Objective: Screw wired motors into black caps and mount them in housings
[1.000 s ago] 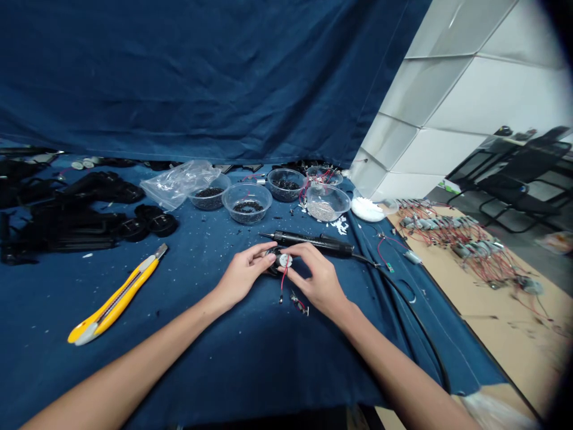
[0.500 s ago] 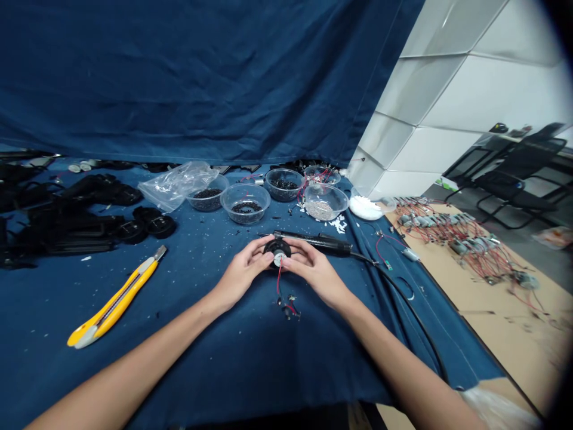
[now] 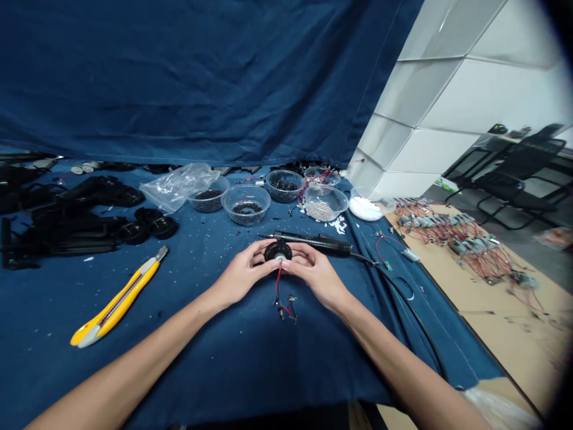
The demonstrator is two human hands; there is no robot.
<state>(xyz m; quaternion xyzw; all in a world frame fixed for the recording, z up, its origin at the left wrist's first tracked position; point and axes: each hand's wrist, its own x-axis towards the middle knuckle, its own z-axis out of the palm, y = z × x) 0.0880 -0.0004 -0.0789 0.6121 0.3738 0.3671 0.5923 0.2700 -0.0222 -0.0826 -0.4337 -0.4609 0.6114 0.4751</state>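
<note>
My left hand [image 3: 242,276] and my right hand [image 3: 316,273] meet over the blue cloth and together pinch a small round black part [image 3: 277,251] with a silver motor in its middle. Thumbs press on the motor from both sides. A red wire [image 3: 278,283] hangs from the motor down to a small connector [image 3: 286,309] lying on the cloth. Just behind the hands lies a black electric screwdriver [image 3: 313,241] with its cable running off to the right.
A yellow utility knife [image 3: 117,302] lies left of my arms. Several clear bowls [image 3: 246,203] of small parts and a plastic bag [image 3: 179,184] stand behind. Black plastic parts [image 3: 67,215] pile at the left. Wired motors [image 3: 465,245] cover the brown board at right.
The right hand moved off the top of the motor to grip the black part's side. The black round part now faces up, and the wire's connector shifted slightly left on the cloth.
</note>
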